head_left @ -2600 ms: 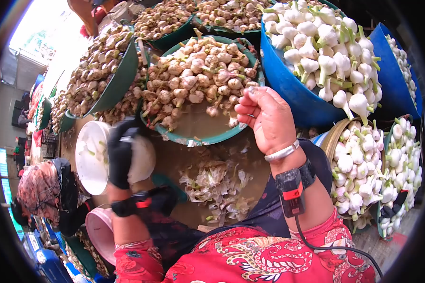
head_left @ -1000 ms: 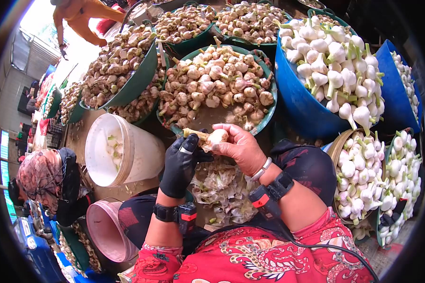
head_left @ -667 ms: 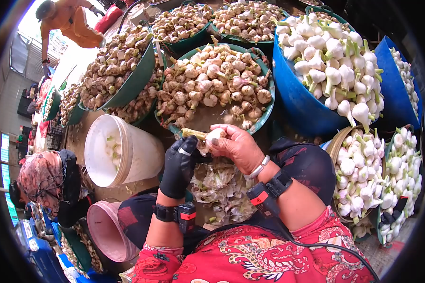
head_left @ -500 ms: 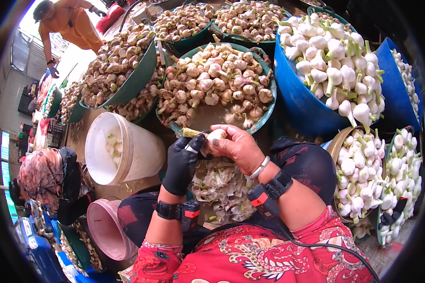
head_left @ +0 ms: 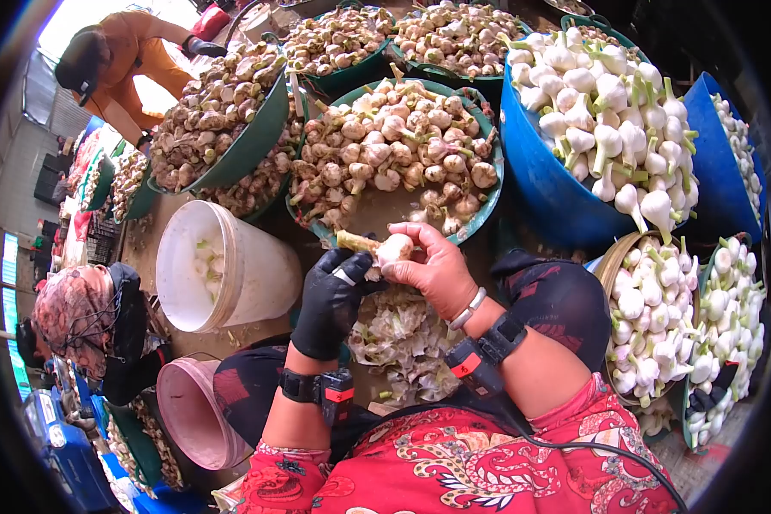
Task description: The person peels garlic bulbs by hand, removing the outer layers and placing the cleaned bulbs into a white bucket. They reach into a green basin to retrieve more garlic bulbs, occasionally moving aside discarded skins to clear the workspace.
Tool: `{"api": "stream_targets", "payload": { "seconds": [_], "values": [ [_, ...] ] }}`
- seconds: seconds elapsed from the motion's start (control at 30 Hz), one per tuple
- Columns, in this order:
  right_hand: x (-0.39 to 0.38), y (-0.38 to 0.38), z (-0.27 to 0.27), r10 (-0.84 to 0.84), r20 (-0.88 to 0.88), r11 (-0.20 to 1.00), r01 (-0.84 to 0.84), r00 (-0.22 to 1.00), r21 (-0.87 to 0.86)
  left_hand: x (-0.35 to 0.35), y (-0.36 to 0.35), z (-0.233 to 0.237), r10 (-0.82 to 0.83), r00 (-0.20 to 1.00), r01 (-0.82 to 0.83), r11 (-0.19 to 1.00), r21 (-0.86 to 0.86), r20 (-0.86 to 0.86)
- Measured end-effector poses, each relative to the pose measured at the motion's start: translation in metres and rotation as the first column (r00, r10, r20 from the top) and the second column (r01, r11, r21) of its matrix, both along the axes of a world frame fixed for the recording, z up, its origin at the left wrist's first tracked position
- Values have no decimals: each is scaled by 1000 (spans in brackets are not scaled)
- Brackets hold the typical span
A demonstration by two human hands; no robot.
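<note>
A garlic bulb (head_left: 394,249) is held in front of me, its stem pointing left. My right hand (head_left: 441,272), bare, pinches it between thumb and fingers. Curled around the stem side from below is my left hand (head_left: 327,295), in a black glove with a white band on one finger; its inner fingers are partly hidden. Just beyond both hands stands a green tub (head_left: 480,218) of brownish, unpeeled garlic. Loose garlic skins (head_left: 403,347) lie in a heap beneath my hands.
White garlic fills a blue tub (head_left: 535,184) and more containers on the right. A white bucket (head_left: 261,278) and a pink bucket (head_left: 188,411) stand left. A heaped green tub (head_left: 253,141) is at upper left. Near it, a person in orange (head_left: 128,60) bends; another person (head_left: 86,317) sits at left.
The bulb has turned slightly, and more of its pale side shows between my hands. The person in orange has bent lower and come closer to the heaped tub.
</note>
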State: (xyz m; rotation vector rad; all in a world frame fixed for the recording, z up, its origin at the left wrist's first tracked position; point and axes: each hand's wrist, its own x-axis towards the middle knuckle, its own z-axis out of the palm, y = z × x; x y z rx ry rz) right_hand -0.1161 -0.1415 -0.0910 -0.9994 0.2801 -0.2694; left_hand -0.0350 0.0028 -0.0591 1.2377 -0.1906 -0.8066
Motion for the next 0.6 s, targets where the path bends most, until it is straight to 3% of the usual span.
{"api": "stream_targets", "payload": {
  "seconds": [0.03,0.1,0.13,0.17,0.23,0.3,0.33,0.37,0.4,0.43,0.5,0.53,0.57,0.6],
  "values": [
    [-1,1,0,5,6,1000,-5,1000,-1,-1,-3,2,18,997,-13,998,54,-76],
    [-3,3,0,32,4,997,-32,999,-69,5,3,-6,-83,996,80,993,92,24],
    [-3,3,0,50,-2,996,-50,999,-73,5,7,-7,-51,998,53,995,87,-36],
    [-5,2,1,70,11,996,-70,997,-61,3,8,-7,-21,995,29,996,83,-95],
    [-6,3,4,107,-15,994,-106,994,34,-1,8,-2,-3,999,7,996,88,-44],
    [-5,6,-2,110,27,994,-110,994,-6,-3,9,3,-32,988,4,984,178,150],
    [-5,6,0,156,-4,984,-155,988,87,-4,10,4,-28,987,0,984,177,157],
    [-6,5,4,203,-31,964,-194,979,181,-6,11,5,-44,954,-31,969,245,296],
    [-9,-1,9,294,-42,944,-284,955,170,-7,11,5,-70,902,-70,949,306,426],
    [-8,-6,6,295,-41,944,-285,955,169,-4,13,0,-70,902,-72,949,306,427],
    [-9,-12,-3,581,-68,750,-501,811,432,6,22,-16,-265,565,-159,895,418,782],
    [-10,-11,0,660,-41,667,-560,750,491,7,25,-8,-368,548,-158,836,525,751],
    [-13,-12,8,728,13,562,-608,685,561,8,22,-4,-371,549,-153,836,527,749],
    [-13,-10,10,714,19,576,-602,700,553,8,19,-1,-266,682,-63,907,417,681]
  ]
}}
